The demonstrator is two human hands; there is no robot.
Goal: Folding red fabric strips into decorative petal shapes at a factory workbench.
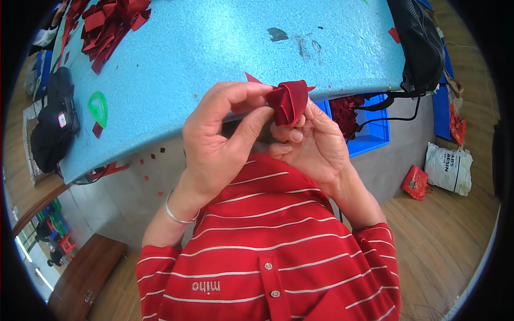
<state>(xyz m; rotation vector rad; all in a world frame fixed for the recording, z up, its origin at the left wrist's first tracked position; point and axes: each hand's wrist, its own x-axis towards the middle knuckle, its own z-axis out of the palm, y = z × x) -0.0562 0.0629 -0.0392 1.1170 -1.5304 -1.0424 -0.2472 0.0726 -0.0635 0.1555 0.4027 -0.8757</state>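
A dark red satin ribbon (289,102), folded and rolled into a rosebud-like shape, is held up just off the table's near edge. My left hand (213,131) pinches its left side between thumb and fingers. On the other side, my right hand (325,145) grips the bud's lower right, with the fingers curled beneath it. A thin pointed ribbon end (254,78) sticks out above my left fingers. Part of the ribbon is covered by my fingertips.
The speckled light-blue table (176,59) carries a heap of red ribbon pieces (113,24) at far left. Also on it are a green protractor (98,109), a black bag (53,125) and another black bag (423,45). A blue crate (372,140) with red ribbon sits below the edge.
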